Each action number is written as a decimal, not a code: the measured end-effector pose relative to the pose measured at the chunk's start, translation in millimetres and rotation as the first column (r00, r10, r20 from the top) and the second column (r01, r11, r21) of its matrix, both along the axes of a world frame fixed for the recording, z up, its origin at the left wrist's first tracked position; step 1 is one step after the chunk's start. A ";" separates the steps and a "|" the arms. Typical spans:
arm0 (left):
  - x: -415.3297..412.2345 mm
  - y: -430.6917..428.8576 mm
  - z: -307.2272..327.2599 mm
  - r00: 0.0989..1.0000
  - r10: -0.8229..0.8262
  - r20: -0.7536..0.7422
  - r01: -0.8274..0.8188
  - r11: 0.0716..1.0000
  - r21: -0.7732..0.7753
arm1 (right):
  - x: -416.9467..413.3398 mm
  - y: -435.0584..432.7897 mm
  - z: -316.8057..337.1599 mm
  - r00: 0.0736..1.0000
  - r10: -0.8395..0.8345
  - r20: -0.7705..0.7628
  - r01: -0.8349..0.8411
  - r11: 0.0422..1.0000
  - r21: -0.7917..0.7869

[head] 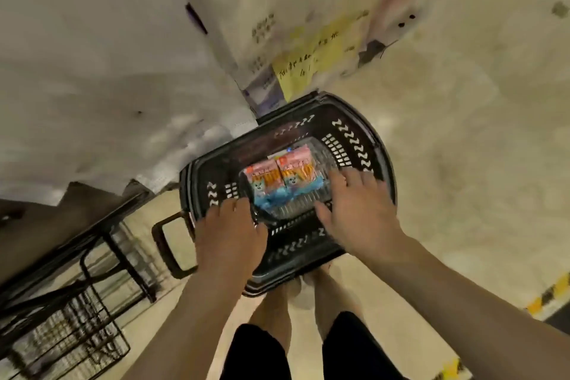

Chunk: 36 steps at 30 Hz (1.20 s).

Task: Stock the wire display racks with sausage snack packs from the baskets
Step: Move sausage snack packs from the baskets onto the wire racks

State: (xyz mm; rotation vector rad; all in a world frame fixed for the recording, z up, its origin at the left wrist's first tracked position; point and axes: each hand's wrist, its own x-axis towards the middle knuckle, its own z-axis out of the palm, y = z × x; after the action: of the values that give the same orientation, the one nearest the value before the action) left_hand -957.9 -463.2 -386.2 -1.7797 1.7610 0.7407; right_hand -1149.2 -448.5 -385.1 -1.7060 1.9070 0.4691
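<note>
Spread-fingered and released, the right grip (pixel 357 210) hovers beside two sausage snack packs (pixel 265 183) lying side by side in the black basket (pixel 365 145), long axes pointing away, pink ends far, while I cannot tell the left grip's (pixel 229 225) state.

- Two pink, orange and blue sausage snack packs (pixel 264 183) lie flat, side by side and touching, inside the basket.
- Black slotted plastic basket (pixel 359 145) sits on the floor.
- Black wire display rack (pixel 61 333) stands lower left, apart from the basket.
</note>
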 end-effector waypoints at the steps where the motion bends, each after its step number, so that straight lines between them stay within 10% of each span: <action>1: -1.0 -3.8 -30.1 1.000 0.004 0.001 -0.004 1.000 0.010 | 0.0 -4.5 -30.0 1.000 0.021 -0.003 -0.021 1.000 0.012; 9: 1.5 -12.8 -280.0 0.998 0.058 -0.015 -0.057 0.997 0.044 | -0.6 -19.0 -266.7 0.999 0.014 -0.029 -0.013 0.998 0.054; 17: 19.5 -12.0 -441.1 0.826 0.533 -0.183 -0.528 0.846 0.079 | 9.2 -29.7 -410.7 0.963 -0.269 0.034 0.258 0.947 0.194; 24: 19.8 -6.5 -458.3 0.504 0.812 -0.294 -0.823 0.555 0.123 | 14.8 -26.9 -439.8 0.847 -0.508 0.157 0.486 0.860 0.156; 30: 16.6 3.6 -440.6 0.255 0.910 -0.327 -0.873 0.362 0.326 | 14.3 -22.4 -433.7 0.531 -0.793 0.297 0.741 0.605 0.290; 36: 15.0 18.6 -376.9 0.130 0.926 -0.355 -0.835 0.295 0.464 | -7.2 -1.4 -376.6 0.449 -0.820 0.354 0.780 0.553 0.291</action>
State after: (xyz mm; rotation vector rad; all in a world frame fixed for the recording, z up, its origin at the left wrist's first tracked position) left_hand -942.9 -444.6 -763.0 -2.6146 0.5286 2.0414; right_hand -1156.4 -449.9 -761.7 -0.5652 2.0047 -0.2278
